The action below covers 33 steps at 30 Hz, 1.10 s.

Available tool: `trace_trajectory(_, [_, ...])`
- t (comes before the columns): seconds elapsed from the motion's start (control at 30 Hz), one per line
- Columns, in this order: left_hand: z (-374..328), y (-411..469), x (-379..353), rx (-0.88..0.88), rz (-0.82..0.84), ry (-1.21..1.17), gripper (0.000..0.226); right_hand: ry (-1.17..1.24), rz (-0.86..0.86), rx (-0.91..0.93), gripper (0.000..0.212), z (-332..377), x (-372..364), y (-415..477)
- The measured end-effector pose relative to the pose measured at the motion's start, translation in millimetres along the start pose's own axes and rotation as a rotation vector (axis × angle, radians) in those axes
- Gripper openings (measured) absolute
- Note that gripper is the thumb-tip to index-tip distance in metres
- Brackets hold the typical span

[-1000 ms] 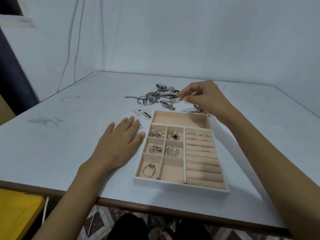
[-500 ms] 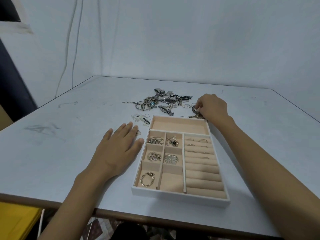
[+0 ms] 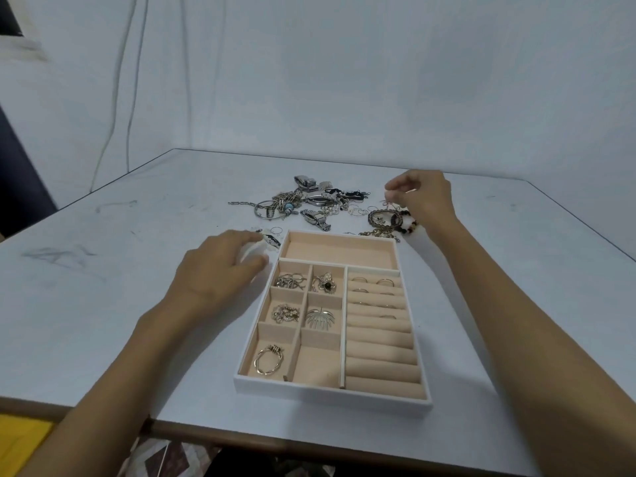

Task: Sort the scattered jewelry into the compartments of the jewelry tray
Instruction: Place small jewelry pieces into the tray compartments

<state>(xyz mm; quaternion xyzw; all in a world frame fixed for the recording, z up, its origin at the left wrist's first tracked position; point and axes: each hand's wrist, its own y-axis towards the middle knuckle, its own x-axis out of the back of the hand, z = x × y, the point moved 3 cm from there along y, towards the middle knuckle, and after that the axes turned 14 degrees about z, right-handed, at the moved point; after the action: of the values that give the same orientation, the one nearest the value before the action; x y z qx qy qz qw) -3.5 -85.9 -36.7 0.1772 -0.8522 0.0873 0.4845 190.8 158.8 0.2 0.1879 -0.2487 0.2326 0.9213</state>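
The white jewelry tray (image 3: 330,390) with beige lining sits at the near middle of the table. Its small left compartments hold hoops (image 3: 289,281), a flower piece (image 3: 325,283), a sparkly cluster (image 3: 285,313), a fan-shaped brooch (image 3: 320,319) and a gold bangle (image 3: 269,360). Several rings sit in the ring rolls (image 3: 373,282). The long top compartment (image 3: 339,250) holds nothing. My right hand (image 3: 425,197) is raised over the bracelet heap (image 3: 389,222), fingertips pinching a thin small piece of jewelry. My left hand (image 3: 220,270) rests palm down beside the tray's left edge, holding nothing.
A tangled pile of watches, chains and bangles (image 3: 306,201) lies beyond the tray. A few small pieces (image 3: 273,238) lie by my left fingertips. The table's near edge (image 3: 241,442) is close to me; a yellow object (image 3: 20,442) sits below at left.
My right hand has lifted from the bracelet heap with a thin piece pinched in its fingertips. My left hand has slid a little forward, toward the small pieces by the tray corner.
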Motion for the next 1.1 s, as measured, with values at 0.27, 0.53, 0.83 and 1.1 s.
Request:
trace_trajectory(0.27, [-58.7,55.9,4.2,-0.135,0.006,-0.257,0.036,0.359,0.074,0.045,0.011,13.2,6.2,-3.6])
trace_trajectory(0.53, [-103.0,94.2,-13.5,-0.261,0.144,-0.543,0.040,0.626,0.200,0.165,0.014,43.0,6.1,-11.7])
trace_trajectory(0.83, [-118.1,87.7,-6.4,-0.336,0.002,-0.764,0.005,0.506,0.234,0.220,0.015,57.8,-2.4,-14.5])
trace_trajectory(1.1, [-99.2,87.4,1.0,-0.334,-0.094,-0.698,0.016,0.460,0.273,0.195,0.015,54.5,-8.5,-12.5])
